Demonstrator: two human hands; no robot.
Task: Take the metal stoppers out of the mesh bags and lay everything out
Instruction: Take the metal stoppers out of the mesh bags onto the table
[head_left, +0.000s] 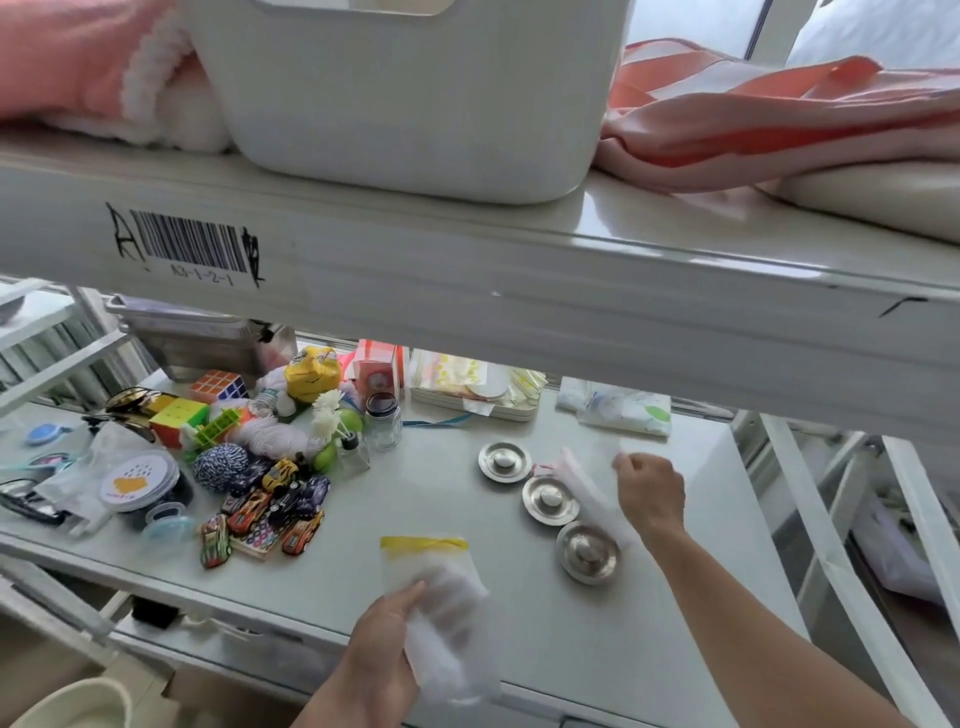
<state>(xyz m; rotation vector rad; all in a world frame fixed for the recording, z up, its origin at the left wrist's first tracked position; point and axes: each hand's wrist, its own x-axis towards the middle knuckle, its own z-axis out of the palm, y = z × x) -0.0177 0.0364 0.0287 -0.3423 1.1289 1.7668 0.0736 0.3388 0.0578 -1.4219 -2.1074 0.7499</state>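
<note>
Glossy white shelf (426, 488): three round metal stoppers (550, 500) laid out diagonally. Yellow-trimmed mesh bag (436, 566) gripped by left hand (382, 649); second translucent bag (589, 493) pinched by right hand (652, 491).

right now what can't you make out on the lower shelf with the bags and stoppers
- Yellow-trimmed mesh bag, head view: motion blur hides whether a stopper is inside.
- White bag in the right hand: blurred, contents unclear.
- Back of the lower shelf: cut off by the upper shelf beam.
</note>
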